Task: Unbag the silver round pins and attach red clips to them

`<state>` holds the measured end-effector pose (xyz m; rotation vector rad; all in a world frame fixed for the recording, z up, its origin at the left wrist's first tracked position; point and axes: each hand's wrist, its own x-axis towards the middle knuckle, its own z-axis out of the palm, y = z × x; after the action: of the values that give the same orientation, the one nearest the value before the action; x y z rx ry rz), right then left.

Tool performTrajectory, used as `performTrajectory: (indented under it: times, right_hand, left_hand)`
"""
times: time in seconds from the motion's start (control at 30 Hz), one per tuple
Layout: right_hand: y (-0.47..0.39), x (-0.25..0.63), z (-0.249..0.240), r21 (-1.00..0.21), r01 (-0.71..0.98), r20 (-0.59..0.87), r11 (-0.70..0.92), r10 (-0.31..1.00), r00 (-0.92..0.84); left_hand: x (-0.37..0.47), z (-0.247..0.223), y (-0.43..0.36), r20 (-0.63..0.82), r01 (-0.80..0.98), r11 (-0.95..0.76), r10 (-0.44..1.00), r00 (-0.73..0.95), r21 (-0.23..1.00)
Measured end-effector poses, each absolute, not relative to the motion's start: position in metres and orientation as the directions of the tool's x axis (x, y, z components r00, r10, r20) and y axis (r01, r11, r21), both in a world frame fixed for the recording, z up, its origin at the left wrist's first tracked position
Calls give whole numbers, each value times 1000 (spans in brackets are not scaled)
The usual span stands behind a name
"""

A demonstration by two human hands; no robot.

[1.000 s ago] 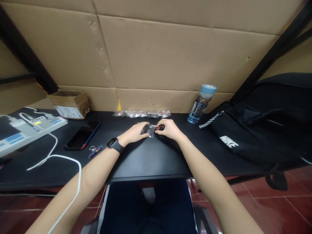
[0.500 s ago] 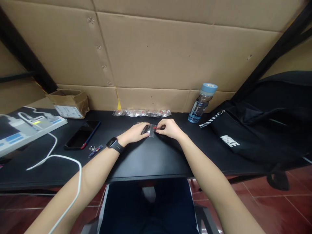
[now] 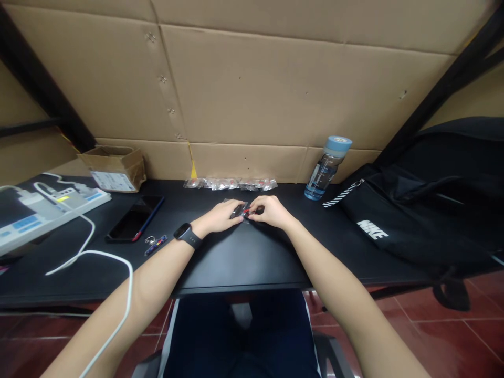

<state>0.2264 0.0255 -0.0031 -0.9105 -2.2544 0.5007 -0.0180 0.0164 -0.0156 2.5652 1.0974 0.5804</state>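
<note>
Small clear plastic bag (image 3: 238,211): at mid-table, between the two hands. Left hand (image 3: 221,216): clamped on the bag's near side, thumb toward the viewer. Right hand (image 3: 271,211): thumb and forefinger pinched on a red piece (image 3: 246,210) at the bag's edge; contents unclear. Judged risks: uneven pull could tear the thin film or make the piece slip free and skid across the smooth table (image 3: 244,257). Beyond, a forward slip could disturb the row of packets (image 3: 230,184). White cable (image 3: 128,278) crosses the left forearm; it could snag.
</note>
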Motion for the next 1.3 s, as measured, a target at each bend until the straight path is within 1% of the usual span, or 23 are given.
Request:
performTrajectory:
  times: [0.17,0.33,0.4,0.5,0.63,0.7,0.8,0.93,1.03,1.17,1.3]
  right_hand:
    - [25,224,-6,-621,442,379,648,741,-553]
    - [27,224,-13,-716,370,342,592,760,-553]
    - [27,225,-14,-736,372,312,566,771,-555]
    - [27,229,-10,-716,409,268,566,764,-587]
    - [26,235,0,-662,419,233,621,702,-672]
    - [25,237,3,-663,421,228,619,703,-674]
    - [24,237,3,-675,422,222,605,712,-666]
    - [24,236,2,-670,418,222,614,703,-676]
    - [23,232,1,-693,427,220,581,735,-642]
    - [21,225,-1,-720,467,219,514,807,-549]
    - [19,221,-2,-711,462,266,530,811,-521]
  left_hand:
    - [-18,-13,15,255,600,-680,724,642,421]
    - [-18,-12,14,247,600,-681,722,646,420]
    - [-19,-11,14,241,601,-678,723,647,422]
    - [-20,-10,14,236,601,-676,725,648,427]
    - [-19,-7,13,219,591,-688,710,670,421]
    - [-17,-6,12,205,593,-697,701,683,403]
    - [-15,-6,9,177,641,-674,727,663,369]
    - [-13,-6,8,145,658,-659,738,660,364]
    - [-14,-6,9,148,645,-666,730,667,375]
    - [-14,-7,10,153,647,-655,739,656,389]
    - [-13,-7,10,160,652,-646,748,644,397]
